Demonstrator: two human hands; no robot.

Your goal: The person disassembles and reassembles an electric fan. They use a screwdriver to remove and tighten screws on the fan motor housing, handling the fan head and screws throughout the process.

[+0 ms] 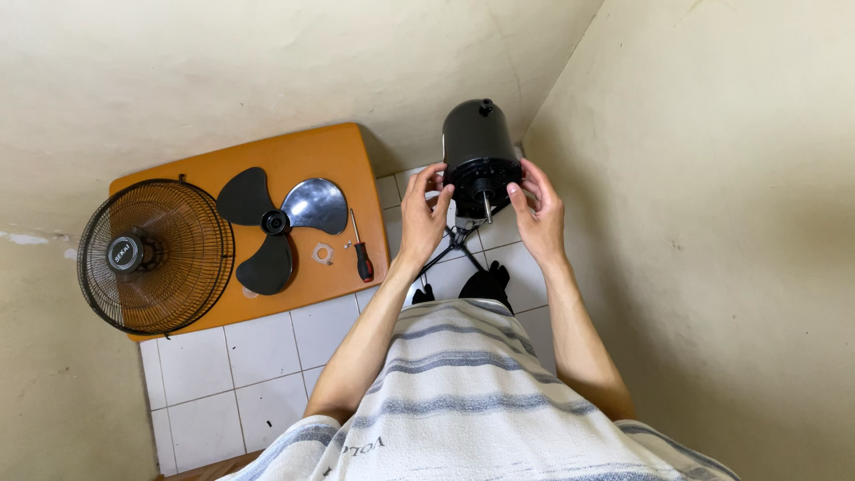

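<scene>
The person is holding a black fan motor housing (482, 147) up in front of the chest, over the white tiled floor (258, 356) and close to the corner where the two cream walls meet. The left hand (422, 214) is gripping the housing's lower left side, fingers curled around its rim, and the right hand (537, 209) is gripping the lower right side in the same way, so both hands are closed on the motor housing with its metal shaft (486, 207) pointing down toward the person between them. Below the hands, thin black stand legs (456, 245) are showing on the floor. An orange surface (307, 151) is lying well apart to the left. At its left edge a round black wire fan guard (153, 256) is resting, partly overhanging the edge. Just beside it, near the middle of the surface, a three-bladed fan blade (274, 223) is lying flat. Toward the right edge a small pale ring-shaped nut (322, 254) and a red-handled screwdriver (361, 249) are lying side by side, apart from each other.
</scene>
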